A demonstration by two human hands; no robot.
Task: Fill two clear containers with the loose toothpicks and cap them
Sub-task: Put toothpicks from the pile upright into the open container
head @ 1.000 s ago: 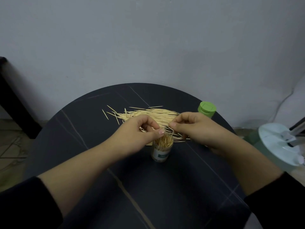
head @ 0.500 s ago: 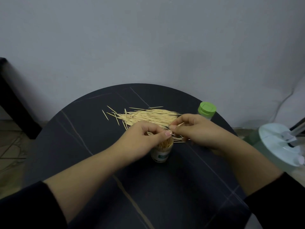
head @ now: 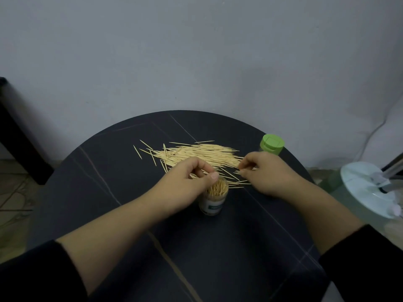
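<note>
Wooden loose toothpicks [head: 196, 151] again: my right hand [head: 268, 173] left the clear container [head: 212, 203], pinching more; left hand [head: 185, 184] curled, grasp unclear.

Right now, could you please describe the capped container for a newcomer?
On the round black table, look to the far right edge, beyond the right hand. The capped container stands there; its green lid sets it apart from the open container.
</note>
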